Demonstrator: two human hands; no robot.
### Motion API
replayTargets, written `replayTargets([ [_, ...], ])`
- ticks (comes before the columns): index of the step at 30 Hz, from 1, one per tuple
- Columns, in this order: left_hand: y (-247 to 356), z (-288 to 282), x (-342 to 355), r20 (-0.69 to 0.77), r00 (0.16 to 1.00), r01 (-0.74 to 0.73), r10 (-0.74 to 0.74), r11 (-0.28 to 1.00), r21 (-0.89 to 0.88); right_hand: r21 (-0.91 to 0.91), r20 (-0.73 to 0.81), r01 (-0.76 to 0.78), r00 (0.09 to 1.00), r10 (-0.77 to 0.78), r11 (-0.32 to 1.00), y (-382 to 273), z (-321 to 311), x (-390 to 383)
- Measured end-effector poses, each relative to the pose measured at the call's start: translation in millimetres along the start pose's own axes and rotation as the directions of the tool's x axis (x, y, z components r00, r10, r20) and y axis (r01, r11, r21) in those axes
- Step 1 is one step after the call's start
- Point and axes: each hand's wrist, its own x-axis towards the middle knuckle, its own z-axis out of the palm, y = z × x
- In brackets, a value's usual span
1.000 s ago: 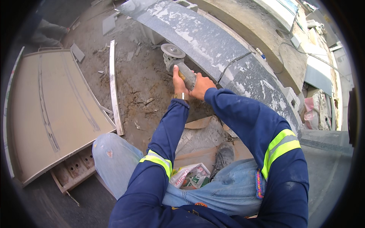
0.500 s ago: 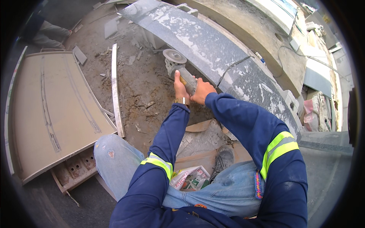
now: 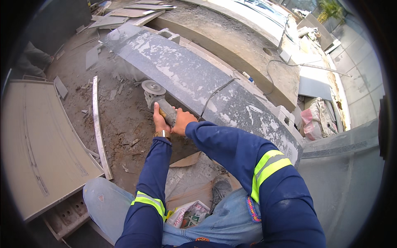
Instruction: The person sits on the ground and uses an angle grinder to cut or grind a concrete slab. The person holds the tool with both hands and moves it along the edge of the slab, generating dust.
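A dusty angle grinder is held in both my hands, its round disc uppermost and close to the near edge of a long grey stone slab. My left hand supports the grinder's body from the left, thumb up along its side. My right hand wraps around the rear end of the body. Whether the disc touches the slab I cannot tell. A dark cable lies across the slab near my right hand. White patches mark the slab's top.
Left stands a large beige panel on a metal frame, with a pale narrow strip on the dirt beside it. Behind the slab runs a concrete ledge. A printed bag lies between my legs. Another person's legs show far left.
The view has swung to the right, so the scene sits further left and lower. Both hands keep their hold on the grinder, which stays beside the slab's edge.
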Motion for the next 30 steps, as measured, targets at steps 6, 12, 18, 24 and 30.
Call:
replayTargets([
  [6,7,-14,12,0.067,0.997,-0.042,0.04,0.999,0.022,-0.031,0.024,-0.041,0.999,0.041,0.999,-20,-3,-2],
  [12,9,-6,9,0.029,0.999,-0.035,0.035,0.999,-0.004,-0.039,-0.032,0.013,0.999,-0.014,0.999,-13,3,7],
  [18,10,-5,15,0.042,0.998,-0.041,0.041,0.999,-0.001,-0.04,-0.028,0.012,1.0,-0.013,0.999,-13,2,13],
  [24,12,-3,17,0.036,0.999,-0.022,0.023,1.0,-0.015,-0.044,-0.027,0.002,1.0,-0.003,0.999,-16,-1,13],
  [30,16,-5,20,0.047,0.998,-0.041,0.042,0.999,-0.012,-0.043,-0.028,0.007,1.0,-0.008,0.999,-18,-1,16],
])
